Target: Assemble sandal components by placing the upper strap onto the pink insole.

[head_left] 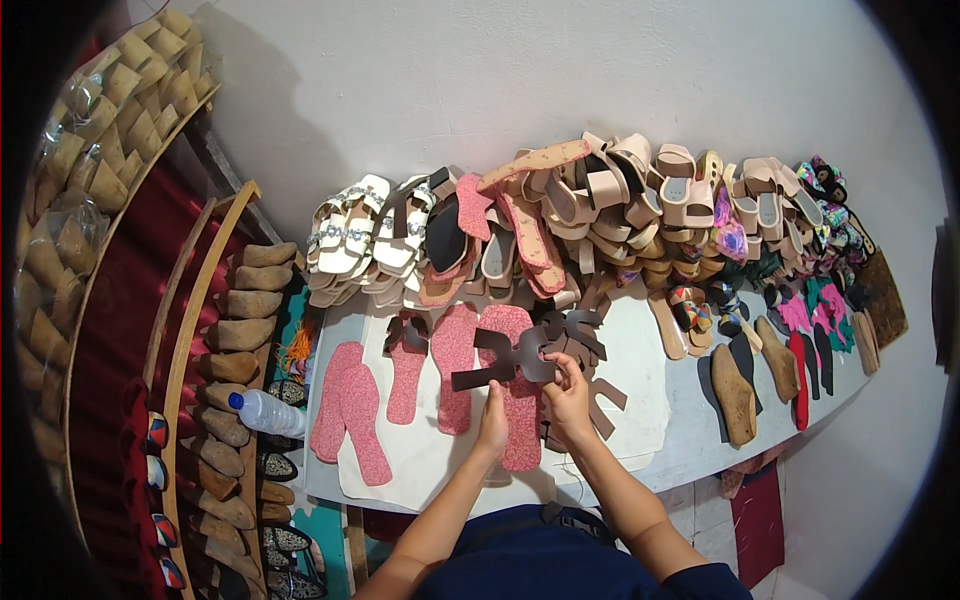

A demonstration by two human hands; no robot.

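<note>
A dark brown sandal upper [532,360], cut with several strap-like arms, is held up over the table between my two hands. My left hand [492,428] grips its lower left part, and my right hand [569,402] pinches its right edge. Beneath it lies a pink speckled insole [522,435], partly covered by the upper. More brown uppers [585,335] are heaped just beyond and beside my right hand. Other pink insoles [455,370] are spread out to the left, and one insole [404,390] has a brown upper [406,336] lying across its far end.
White sheets [640,400] cover part of the grey table [700,440]. Finished sandals [600,210] are piled along the wall. Wooden shoe lasts [735,400] and coloured pieces lie at the right. A water bottle [268,415] and a rack of lasts [240,335] stand at the left.
</note>
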